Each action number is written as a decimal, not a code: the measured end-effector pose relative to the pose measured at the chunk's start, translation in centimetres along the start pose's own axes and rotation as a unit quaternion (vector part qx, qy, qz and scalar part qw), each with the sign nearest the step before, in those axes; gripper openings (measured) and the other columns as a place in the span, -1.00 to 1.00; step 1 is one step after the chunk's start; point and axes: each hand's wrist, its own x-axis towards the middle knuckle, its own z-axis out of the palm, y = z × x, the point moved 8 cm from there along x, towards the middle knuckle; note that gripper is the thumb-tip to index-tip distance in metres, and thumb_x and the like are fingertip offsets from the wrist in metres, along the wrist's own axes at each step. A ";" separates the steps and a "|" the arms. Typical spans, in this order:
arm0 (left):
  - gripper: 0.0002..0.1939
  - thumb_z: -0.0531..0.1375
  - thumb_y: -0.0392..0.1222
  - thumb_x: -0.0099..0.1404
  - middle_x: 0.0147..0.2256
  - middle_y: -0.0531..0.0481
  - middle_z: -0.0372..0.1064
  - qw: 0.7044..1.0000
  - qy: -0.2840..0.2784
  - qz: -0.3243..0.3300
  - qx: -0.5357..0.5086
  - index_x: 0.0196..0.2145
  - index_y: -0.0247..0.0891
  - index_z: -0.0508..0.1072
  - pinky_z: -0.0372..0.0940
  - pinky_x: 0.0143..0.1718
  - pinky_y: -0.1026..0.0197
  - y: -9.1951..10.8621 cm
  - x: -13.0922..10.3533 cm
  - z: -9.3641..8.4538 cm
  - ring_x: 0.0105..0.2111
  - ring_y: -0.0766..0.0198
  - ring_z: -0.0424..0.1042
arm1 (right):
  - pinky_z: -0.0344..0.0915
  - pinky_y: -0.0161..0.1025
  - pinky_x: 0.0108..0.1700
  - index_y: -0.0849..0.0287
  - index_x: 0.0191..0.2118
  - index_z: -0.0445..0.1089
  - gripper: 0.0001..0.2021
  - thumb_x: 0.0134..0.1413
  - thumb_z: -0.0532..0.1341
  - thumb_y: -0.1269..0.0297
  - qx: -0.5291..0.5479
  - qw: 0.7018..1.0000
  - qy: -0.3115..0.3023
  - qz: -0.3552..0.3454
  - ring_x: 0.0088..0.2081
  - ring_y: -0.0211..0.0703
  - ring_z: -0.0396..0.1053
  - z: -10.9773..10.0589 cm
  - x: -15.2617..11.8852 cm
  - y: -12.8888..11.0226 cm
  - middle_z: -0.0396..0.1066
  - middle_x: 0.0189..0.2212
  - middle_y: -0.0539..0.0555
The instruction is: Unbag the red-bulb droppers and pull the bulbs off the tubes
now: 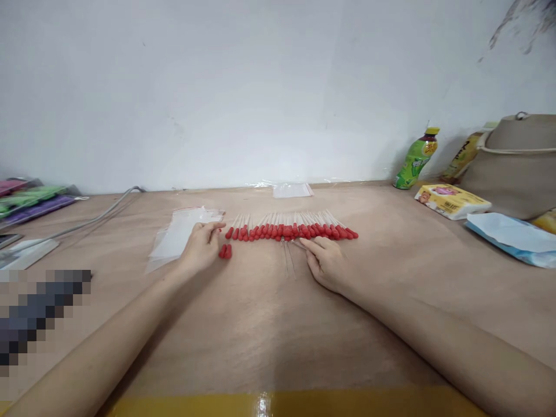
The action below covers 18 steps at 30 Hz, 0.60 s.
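Note:
A long row of small red bulb-ended pieces (pixel 286 231) with thin white stems pointing to the wall lies across the table. At its left end is my left hand (pixel 200 244), thumb and fingers bent together, with a bit of red showing at the fingertips. Two more red pieces (pixel 225 251) lie just below that hand, apart from the row. My right hand (pixel 328 260) rests below the row's right half, its index finger stretched towards the red ends and its thumb apart. Thin wire-like strands (pixel 287 263) stick out towards me beside its fingertips.
Clear plastic bags (pixel 176 237) lie left of the row, and another bag (pixel 292 190) lies by the wall. To the right are a green drink bottle (pixel 414 159), a yellow tissue pack (pixel 452 201), a blue-white packet (pixel 508 237) and a beige bag (pixel 516 168). A grey cable (pixel 104 215) crosses the left.

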 end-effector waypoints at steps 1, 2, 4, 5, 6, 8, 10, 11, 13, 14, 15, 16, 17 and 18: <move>-0.66 -0.03 -0.25 0.20 -0.38 -0.07 0.27 1.000 -0.006 -0.018 0.013 -0.12 -0.30 0.39 0.27 -0.23 0.17 -0.8 0.4 -0.2 -0.29 0.18 0.33 | 0.19 -0.24 -0.31 0.27 -0.14 0.33 -0.74 0.05 0.01 0.47 0.011 1.000 -0.007 0.006 -0.36 -0.16 0.27 0.1 0.2 0.0 0.34 -0.41 0.11; -0.65 -0.01 -0.24 0.18 -0.36 -0.06 0.30 0.999 -0.008 -0.027 0.024 -0.10 -0.29 0.37 0.26 -0.22 0.17 -1.5 0.7 -0.5 -0.29 0.18 0.34 | 0.19 -0.25 -0.31 0.26 -0.20 0.33 -0.77 0.04 0.01 0.47 0.021 1.000 -0.014 0.012 -0.36 -0.17 0.28 0.1 0.3 -0.1 0.35 -0.42 0.10; -0.64 0.02 -0.21 0.14 -0.32 -0.05 0.36 0.999 -0.008 -0.035 0.041 -0.09 -0.27 0.35 0.25 -0.20 0.17 -2.1 0.9 -0.7 -0.29 0.19 0.36 | 0.18 -0.26 -0.34 0.24 -0.31 0.32 -0.83 0.01 0.02 0.49 0.032 0.999 -0.029 0.018 -0.38 -0.18 0.28 0.2 0.5 -0.3 0.35 -0.45 0.09; -0.64 0.04 -0.19 0.14 -0.31 -0.04 0.39 0.998 -0.012 -0.040 0.048 -0.10 -0.27 0.34 0.25 -0.20 0.17 -2.2 0.8 -0.7 -0.29 0.18 0.37 | 0.17 -0.27 -0.35 0.23 -0.34 0.31 -0.84 0.00 0.02 0.50 0.036 0.999 -0.033 0.018 -0.39 -0.18 0.28 0.3 0.6 -0.5 0.34 -0.46 0.08; -0.65 0.04 -0.17 0.13 -0.32 -0.03 0.41 0.997 -0.020 -0.046 0.056 -0.11 -0.27 0.35 0.25 -0.21 0.17 -2.2 0.7 -0.6 -0.29 0.18 0.38 | 0.18 -0.27 -0.34 0.23 -0.35 0.31 -0.85 0.00 0.02 0.50 0.041 0.998 -0.034 0.017 -0.39 -0.18 0.28 0.3 0.6 -0.6 0.34 -0.47 0.08; -0.67 0.04 -0.13 0.14 -0.33 -0.04 0.43 0.995 -0.046 -0.051 0.077 -0.14 -0.26 0.37 0.25 -0.24 0.16 -1.8 0.3 0.0 -0.31 0.15 0.40 | 0.18 -0.27 -0.32 0.23 -0.34 0.32 -0.85 0.01 0.02 0.49 0.053 0.998 -0.030 0.014 -0.38 -0.18 0.29 0.2 0.5 -0.8 0.34 -0.46 0.09; -0.69 0.04 -0.09 0.15 -0.32 -0.06 0.44 0.992 -0.069 -0.044 0.096 -0.19 -0.25 0.39 0.25 -0.27 0.15 -1.2 -0.1 0.4 -0.33 0.14 0.41 | 0.19 -0.26 -0.30 0.23 -0.32 0.33 -0.85 0.03 0.04 0.46 0.063 0.997 -0.032 0.014 -0.37 -0.19 0.29 0.3 0.4 -0.9 0.34 -0.46 0.08; -0.70 0.04 -0.07 0.15 -0.32 -0.07 0.44 0.991 -0.076 -0.039 0.103 -0.22 -0.24 0.40 0.25 -0.28 0.15 -0.9 -0.2 0.5 -0.34 0.13 0.41 | 0.18 -0.26 -0.29 0.23 -0.31 0.34 -0.86 0.05 0.05 0.43 0.066 0.997 -0.036 0.015 -0.37 -0.19 0.29 0.3 0.4 -1.0 0.34 -0.46 0.08; -0.70 0.03 -0.03 0.17 -0.32 -0.07 0.45 0.990 -0.086 -0.034 0.108 -0.26 -0.24 0.41 0.25 -0.30 0.16 -0.5 -0.3 0.6 -0.35 0.14 0.42 | 0.18 -0.24 -0.28 0.22 -0.29 0.35 -0.86 0.07 0.08 0.36 0.068 0.996 -0.046 0.019 -0.37 -0.19 0.29 0.5 0.4 -1.2 0.34 -0.47 0.07; -0.70 0.02 -0.03 0.17 -0.33 -0.07 0.45 0.989 -0.089 -0.034 0.108 -0.27 -0.24 0.41 0.24 -0.31 0.17 -0.5 -0.3 0.6 -0.35 0.14 0.42 | 0.18 -0.24 -0.28 0.22 -0.29 0.36 -0.86 0.07 0.09 0.32 0.067 0.996 -0.051 0.020 -0.37 -0.18 0.28 0.5 0.4 -1.3 0.34 -0.47 0.07; -0.70 0.01 -0.02 0.18 -0.35 -0.07 0.45 0.989 -0.092 -0.035 0.110 -0.27 -0.24 0.41 0.24 -0.32 0.17 -0.5 -0.3 0.6 -0.36 0.14 0.42 | 0.17 -0.23 -0.29 0.22 -0.28 0.36 -0.84 0.07 0.10 0.28 0.065 0.996 -0.055 0.019 -0.37 -0.18 0.28 0.5 0.4 -1.5 0.34 -0.46 0.07; -0.70 0.01 -0.02 0.19 -0.36 -0.06 0.45 0.988 -0.094 -0.034 0.115 -0.28 -0.23 0.41 0.24 -0.33 0.17 -0.6 -0.3 0.6 -0.36 0.14 0.42 | 0.17 -0.23 -0.29 0.22 -0.27 0.36 -0.81 0.07 0.11 0.23 0.064 0.996 -0.058 0.017 -0.37 -0.18 0.28 0.5 0.5 -1.7 0.34 -0.46 0.07; -0.70 0.00 -0.02 0.20 -0.35 -0.06 0.44 0.988 -0.092 -0.030 0.123 -0.28 -0.23 0.41 0.24 -0.32 0.16 -0.6 -0.2 0.6 -0.35 0.13 0.41 | 0.17 -0.22 -0.29 0.23 -0.26 0.36 -0.79 0.07 0.12 0.20 0.064 0.996 -0.059 0.014 -0.37 -0.17 0.28 0.5 0.5 -1.8 0.34 -0.45 0.08; -0.70 -0.01 -0.02 0.20 -0.34 -0.07 0.44 0.987 -0.085 -0.021 0.132 -0.29 -0.23 0.41 0.23 -0.31 0.16 -0.5 -0.2 0.5 -0.33 0.12 0.41 | 0.18 -0.21 -0.28 0.23 -0.25 0.37 -0.76 0.07 0.13 0.17 0.064 0.996 -0.060 0.011 -0.36 -0.17 0.28 0.4 0.5 -1.9 0.35 -0.44 0.09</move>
